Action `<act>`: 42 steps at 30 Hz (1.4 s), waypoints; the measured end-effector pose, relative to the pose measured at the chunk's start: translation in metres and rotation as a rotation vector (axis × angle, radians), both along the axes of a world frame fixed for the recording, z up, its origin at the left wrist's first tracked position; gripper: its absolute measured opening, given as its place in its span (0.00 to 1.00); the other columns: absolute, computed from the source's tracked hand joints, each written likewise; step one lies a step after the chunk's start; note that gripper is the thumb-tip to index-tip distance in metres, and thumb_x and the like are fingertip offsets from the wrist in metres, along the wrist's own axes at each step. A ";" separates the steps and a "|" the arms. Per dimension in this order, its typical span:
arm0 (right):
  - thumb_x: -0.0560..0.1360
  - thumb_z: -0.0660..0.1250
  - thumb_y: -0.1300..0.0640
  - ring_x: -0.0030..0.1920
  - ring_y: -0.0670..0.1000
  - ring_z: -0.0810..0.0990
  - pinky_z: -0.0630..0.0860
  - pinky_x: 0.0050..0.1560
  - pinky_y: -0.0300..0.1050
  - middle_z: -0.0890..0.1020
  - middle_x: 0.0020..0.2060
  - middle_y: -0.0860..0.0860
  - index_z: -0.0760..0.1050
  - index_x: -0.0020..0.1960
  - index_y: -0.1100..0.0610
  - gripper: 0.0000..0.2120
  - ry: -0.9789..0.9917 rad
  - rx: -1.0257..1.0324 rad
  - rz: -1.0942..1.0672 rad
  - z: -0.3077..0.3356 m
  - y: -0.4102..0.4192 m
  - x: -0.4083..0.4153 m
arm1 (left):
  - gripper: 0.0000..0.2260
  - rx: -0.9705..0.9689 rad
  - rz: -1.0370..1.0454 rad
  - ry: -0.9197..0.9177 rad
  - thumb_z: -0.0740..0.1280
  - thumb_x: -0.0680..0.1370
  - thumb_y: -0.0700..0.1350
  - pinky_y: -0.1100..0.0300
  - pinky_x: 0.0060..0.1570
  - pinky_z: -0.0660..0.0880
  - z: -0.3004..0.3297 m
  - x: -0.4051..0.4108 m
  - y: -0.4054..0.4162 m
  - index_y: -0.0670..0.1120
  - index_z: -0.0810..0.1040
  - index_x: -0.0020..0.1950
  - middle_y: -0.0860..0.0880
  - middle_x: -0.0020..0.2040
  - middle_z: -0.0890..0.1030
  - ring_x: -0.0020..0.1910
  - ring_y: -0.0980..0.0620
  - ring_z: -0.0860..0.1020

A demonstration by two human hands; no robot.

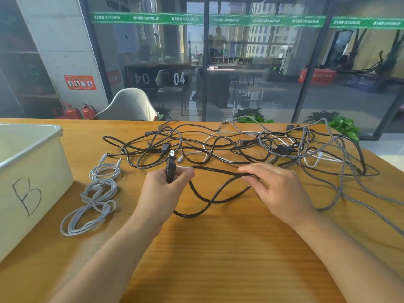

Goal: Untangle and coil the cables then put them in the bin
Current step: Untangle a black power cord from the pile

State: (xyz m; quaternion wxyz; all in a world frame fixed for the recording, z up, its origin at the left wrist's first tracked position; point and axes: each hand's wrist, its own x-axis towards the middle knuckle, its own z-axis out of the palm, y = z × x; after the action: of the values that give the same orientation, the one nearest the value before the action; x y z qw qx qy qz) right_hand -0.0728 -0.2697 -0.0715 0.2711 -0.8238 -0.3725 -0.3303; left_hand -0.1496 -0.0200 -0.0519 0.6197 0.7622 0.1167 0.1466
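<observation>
Coiling of one thick black rubber power cable (209, 186) is the step in hand. The left hand (166, 189) grasps the cable's black two-pin plug (170, 168), prongs pointing to 12 o'clock, thumb and fingers curled round its body. The right hand (275, 189), at 3 o'clock from the left, pinches the same cable where it bends, so two slack loops hang between the hands and touch the light wooden desk (218, 259).

The rest of this cable runs toward 1 o'clock into the tangled heap of black, white and grey braided cables (262, 145), which lies across the far half of the desk. Whether it is free of the heap cannot be told.

Two coiled grey braided cables (96, 193) lie at 9 o'clock from the left hand, just beside the cream plastic bin marked "B" (32, 171) but not inside it.

Judgement: the task is in its early stage. The next move calls for drawing more cable from the heap with the right hand, laying each loop into the left, and checking for snags with crossing braided cables.
</observation>
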 end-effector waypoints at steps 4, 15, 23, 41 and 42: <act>0.81 0.68 0.53 0.44 0.40 0.86 0.79 0.45 0.34 0.84 0.38 0.34 0.83 0.61 0.50 0.11 0.306 0.143 0.006 -0.002 0.000 -0.004 | 0.08 0.076 0.049 -0.077 0.71 0.80 0.56 0.59 0.38 0.69 -0.001 0.001 0.002 0.52 0.84 0.50 0.56 0.24 0.66 0.26 0.58 0.66; 0.83 0.66 0.63 0.50 0.46 0.86 0.86 0.46 0.46 0.85 0.54 0.49 0.78 0.59 0.50 0.10 0.953 0.420 -0.049 -0.005 0.004 0.001 | 0.10 0.167 -0.023 -0.066 0.69 0.80 0.58 0.62 0.34 0.68 -0.001 0.001 0.003 0.53 0.84 0.51 0.47 0.29 0.72 0.31 0.55 0.69; 0.83 0.67 0.52 0.52 0.40 0.79 0.71 0.51 0.29 0.82 0.48 0.37 0.83 0.55 0.49 0.06 0.371 0.122 0.044 0.012 0.022 -0.031 | 0.20 -0.166 -0.222 -0.080 0.61 0.84 0.59 0.60 0.31 0.59 -0.002 0.001 0.005 0.46 0.84 0.54 0.51 0.33 0.61 0.30 0.53 0.58; 0.82 0.60 0.36 0.38 0.42 0.77 0.70 0.41 0.41 0.79 0.33 0.42 0.75 0.44 0.41 0.13 0.626 -0.493 0.064 0.008 0.020 -0.028 | 0.23 -0.472 -0.680 -0.033 0.53 0.84 0.58 0.61 0.28 0.53 0.017 -0.016 -0.009 0.47 0.76 0.39 0.53 0.29 0.58 0.26 0.54 0.54; 0.81 0.60 0.35 0.38 0.44 0.78 0.73 0.42 0.42 0.80 0.34 0.44 0.75 0.44 0.41 0.14 0.633 -0.466 0.008 0.008 0.013 -0.023 | 0.23 -0.457 -0.703 -0.024 0.53 0.85 0.59 0.61 0.28 0.54 0.016 -0.015 -0.008 0.47 0.77 0.40 0.53 0.29 0.58 0.26 0.55 0.54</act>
State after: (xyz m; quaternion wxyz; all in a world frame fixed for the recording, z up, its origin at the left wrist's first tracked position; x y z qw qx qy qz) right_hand -0.0959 -0.2565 -0.0631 0.1798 -0.9229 -0.3388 0.0346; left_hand -0.1650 -0.0285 -0.0356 0.7865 0.5967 -0.1283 -0.0948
